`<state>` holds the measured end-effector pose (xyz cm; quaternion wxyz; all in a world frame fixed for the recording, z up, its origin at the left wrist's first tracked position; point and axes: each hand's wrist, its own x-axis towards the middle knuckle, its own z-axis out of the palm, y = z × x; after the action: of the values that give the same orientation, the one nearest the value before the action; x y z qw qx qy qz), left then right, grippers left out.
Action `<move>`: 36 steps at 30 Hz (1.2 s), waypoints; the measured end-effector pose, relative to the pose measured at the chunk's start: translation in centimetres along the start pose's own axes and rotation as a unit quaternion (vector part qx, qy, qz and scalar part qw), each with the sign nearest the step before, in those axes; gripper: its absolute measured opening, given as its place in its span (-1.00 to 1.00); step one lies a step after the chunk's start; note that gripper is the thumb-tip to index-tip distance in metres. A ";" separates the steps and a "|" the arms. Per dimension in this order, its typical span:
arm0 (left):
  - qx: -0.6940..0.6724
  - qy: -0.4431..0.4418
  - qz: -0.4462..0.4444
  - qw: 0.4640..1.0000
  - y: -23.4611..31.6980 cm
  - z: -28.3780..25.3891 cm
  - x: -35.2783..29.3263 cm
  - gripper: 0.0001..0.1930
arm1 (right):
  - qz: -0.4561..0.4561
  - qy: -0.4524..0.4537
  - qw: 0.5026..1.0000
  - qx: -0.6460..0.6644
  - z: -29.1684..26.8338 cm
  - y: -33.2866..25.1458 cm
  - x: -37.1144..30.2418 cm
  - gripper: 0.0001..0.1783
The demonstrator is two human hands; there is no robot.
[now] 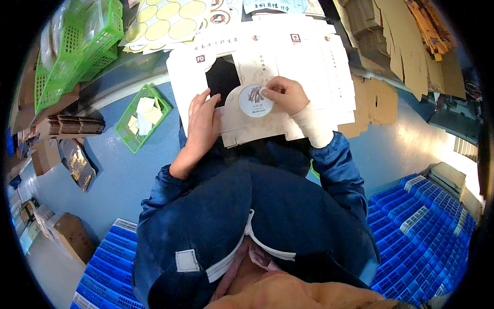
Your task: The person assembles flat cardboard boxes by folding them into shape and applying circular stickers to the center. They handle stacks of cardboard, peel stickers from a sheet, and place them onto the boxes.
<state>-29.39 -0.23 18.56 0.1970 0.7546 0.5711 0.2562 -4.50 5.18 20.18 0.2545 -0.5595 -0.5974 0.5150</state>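
Observation:
A flat white cardboard box blank, printed with small dark marks, lies in front of me on top of others like it. A dark cut-out opens in its left part. Beside that cut-out is a round pale-blue sticker with a picture of mushrooms, on the blank's rounded flap. My right hand is closed, thumb and forefinger pinching at the sticker's upper right edge. My left hand rests on the blank at the cut-out's lower left, fingers stretched out and holding nothing.
A sheet of round yellow stickers lies beyond the blank. A green basket with paper scraps stands on the floor at left. Green crates are at far left, flattened brown cardboard at right. Blue stacked packs stand behind me.

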 end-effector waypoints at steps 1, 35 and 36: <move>0.003 0.010 0.010 1.000 0.0 0.1 -0.1 -0.64 | -0.004 -0.008 1.000 -0.007 0.2 0.2 0.0 -0.84; 0.012 0.055 0.033 0.998 -0.1 0.8 -0.2 -0.65 | -0.016 0.028 0.996 0.088 -0.3 2.1 0.0 -0.80; 0.012 0.055 0.037 0.998 0.0 0.8 -0.2 -0.65 | -0.043 0.022 0.997 0.059 0.3 2.1 0.0 -0.78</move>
<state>-28.96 -0.45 17.93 0.1468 0.7625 0.5557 0.2972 -3.93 4.73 18.20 0.3223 -0.5285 -0.5840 0.5251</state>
